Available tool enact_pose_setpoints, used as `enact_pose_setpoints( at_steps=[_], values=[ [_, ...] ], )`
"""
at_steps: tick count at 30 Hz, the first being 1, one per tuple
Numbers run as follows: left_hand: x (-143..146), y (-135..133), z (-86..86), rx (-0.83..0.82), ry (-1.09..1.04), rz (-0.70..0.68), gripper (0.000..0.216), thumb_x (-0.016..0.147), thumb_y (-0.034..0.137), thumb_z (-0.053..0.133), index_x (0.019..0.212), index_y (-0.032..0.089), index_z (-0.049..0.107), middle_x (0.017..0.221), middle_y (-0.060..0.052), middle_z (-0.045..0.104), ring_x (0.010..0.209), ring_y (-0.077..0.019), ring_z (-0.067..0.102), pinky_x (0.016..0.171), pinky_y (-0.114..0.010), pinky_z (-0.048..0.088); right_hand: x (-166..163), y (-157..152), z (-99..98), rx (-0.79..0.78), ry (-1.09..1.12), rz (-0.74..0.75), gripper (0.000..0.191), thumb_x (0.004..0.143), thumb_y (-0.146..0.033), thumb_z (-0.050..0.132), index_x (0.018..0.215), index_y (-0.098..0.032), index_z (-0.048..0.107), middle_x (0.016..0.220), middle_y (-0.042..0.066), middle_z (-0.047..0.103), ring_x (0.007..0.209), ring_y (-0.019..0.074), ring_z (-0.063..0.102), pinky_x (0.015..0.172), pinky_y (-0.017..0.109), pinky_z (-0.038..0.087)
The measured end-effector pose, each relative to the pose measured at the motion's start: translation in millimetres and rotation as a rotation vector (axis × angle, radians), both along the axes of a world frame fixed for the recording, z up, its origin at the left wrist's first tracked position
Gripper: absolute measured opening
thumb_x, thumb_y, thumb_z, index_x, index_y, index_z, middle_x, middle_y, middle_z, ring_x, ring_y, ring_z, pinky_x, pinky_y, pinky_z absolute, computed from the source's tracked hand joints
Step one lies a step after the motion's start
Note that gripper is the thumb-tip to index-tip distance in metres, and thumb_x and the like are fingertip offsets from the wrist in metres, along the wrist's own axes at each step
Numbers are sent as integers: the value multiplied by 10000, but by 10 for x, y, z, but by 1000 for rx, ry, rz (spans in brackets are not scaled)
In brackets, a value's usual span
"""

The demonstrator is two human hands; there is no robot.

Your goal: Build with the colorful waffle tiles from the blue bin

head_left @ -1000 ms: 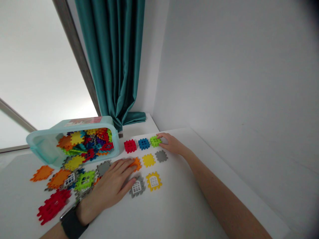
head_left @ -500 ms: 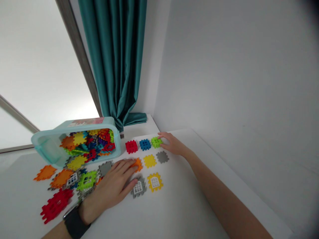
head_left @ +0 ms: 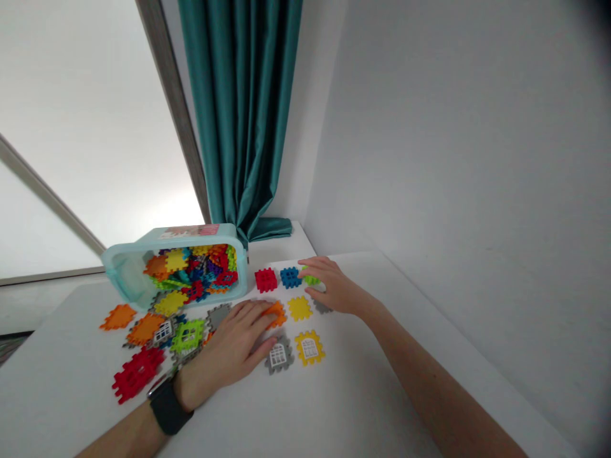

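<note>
Green tile [head_left: 312, 277], notched at its edges, lies at the right end of the back row on the white tabletop [head_left: 267, 420], partly covered by the right hand [head_left: 334, 286]. That hand is spread, its fingers reaching over the tile and its thumb apart on the near side; whether they press on it I cannot tell. Beside it in the row lie a blue tile [head_left: 291, 277] and a red tile [head_left: 266, 280]. Nearer come an orange tile [head_left: 277, 315], a yellow tile [head_left: 300, 308] and a plain grey tile [head_left: 323, 307], partly hidden by the right hand, then a grey window tile [head_left: 279, 356] and a yellow window tile [head_left: 310, 348].

The left hand [head_left: 238, 340] lies low and flat, fingertips over the orange tile, thumb held away by the grey window tile; no pinch shows.

The step in hand looks like light positioning of the laid-out tiles. The next move probably calls for a straight lift of the fingers, so that no tile is dragged out of line.

Left of the rows, loose pieces [head_left: 138, 375] overlap before a turquoise bin [head_left: 112, 257] on its side, with a green curtain [head_left: 238, 114] behind.
</note>
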State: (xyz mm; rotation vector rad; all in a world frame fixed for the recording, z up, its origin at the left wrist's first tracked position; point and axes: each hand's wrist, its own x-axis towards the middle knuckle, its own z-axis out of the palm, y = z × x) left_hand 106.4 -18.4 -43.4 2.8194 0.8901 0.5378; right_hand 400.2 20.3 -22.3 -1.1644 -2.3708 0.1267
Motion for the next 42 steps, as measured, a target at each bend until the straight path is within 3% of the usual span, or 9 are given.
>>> enact_pose_setpoints(
  at_steps=[11,26,35,42],
  values=[
    [-228,80,202,29,-33,70,236,994,327,508,1149,206,637,1184,-87,671,1103,-257,603,999,-435,456,-342,-203,124,-30,-31,23,301,871,-169,645,1161,-247,666,1373,91,619,1328,263,505,1134,499,378],
    [-956,-160,180,77,-27,257,217,981,279,482,1075,217,668,1114,-77,684,1043,-249,611,933,-410,475,-1013,-293,86,-75,-35,185,245,913,-181,606,1147,-224,664,1284,82,673,1258,259,543,1118,487,391],
    [-1115,-390,116,66,26,264,188,951,282,550,1083,214,664,1103,-85,665,1052,-260,600,953,-428,469,-1426,-488,-23,-137,-61,263,294,886,-188,659,1176,-239,652,1227,59,691,1189,253,570,1052,446,438],
    [-1055,-524,-15,83,27,290,467,844,430,723,1238,213,598,1251,-115,614,1177,-320,558,1020,-506,426,-1582,-703,-99,-131,-112,217,420,862,-165,673,1272,-217,602,1271,77,664,1195,265,556,1046,435,436]
  ],
)
